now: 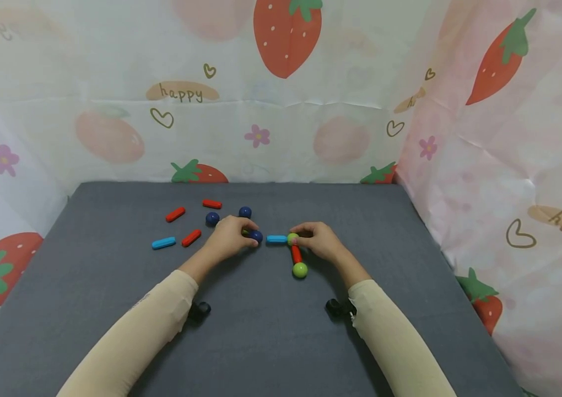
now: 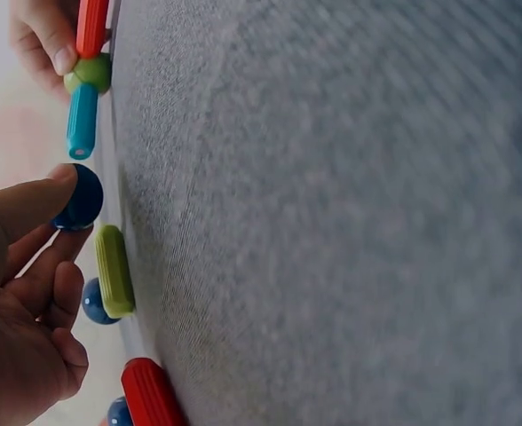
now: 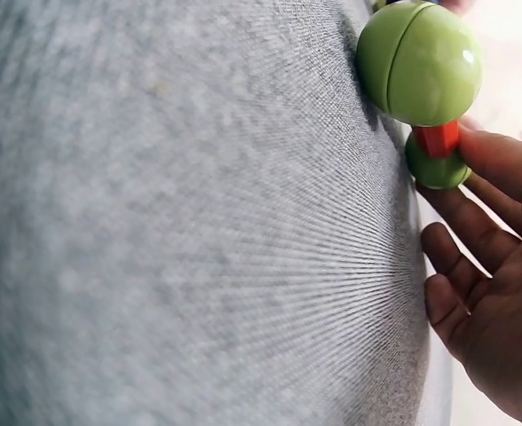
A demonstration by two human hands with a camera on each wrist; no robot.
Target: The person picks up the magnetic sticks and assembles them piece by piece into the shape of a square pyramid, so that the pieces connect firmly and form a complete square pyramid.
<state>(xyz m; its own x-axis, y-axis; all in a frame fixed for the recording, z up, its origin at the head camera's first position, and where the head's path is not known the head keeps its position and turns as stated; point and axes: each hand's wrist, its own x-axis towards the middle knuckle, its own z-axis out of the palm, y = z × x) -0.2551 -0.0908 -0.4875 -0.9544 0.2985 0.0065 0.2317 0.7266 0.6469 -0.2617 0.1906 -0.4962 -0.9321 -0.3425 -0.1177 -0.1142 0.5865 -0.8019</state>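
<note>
Person's L grip [image 1: 230,234] pinches a dk blue ball [image 1: 257,236] just left of a lt blue rod [image 1: 276,239], w/ a small gap btwn. R grip [image 1: 323,241] pinches the green ball [image 1: 292,239] joining that rod to a red rod [image 1: 296,254], whose near end bears a 2nd green ball [image 1: 300,270]. 3 loose red rods [image 1: 191,238] & 2 more dk blue balls [image 1: 212,219] lie L on the gray counter [image 1: 266,342].

High head view, wrist close-ups
</note>
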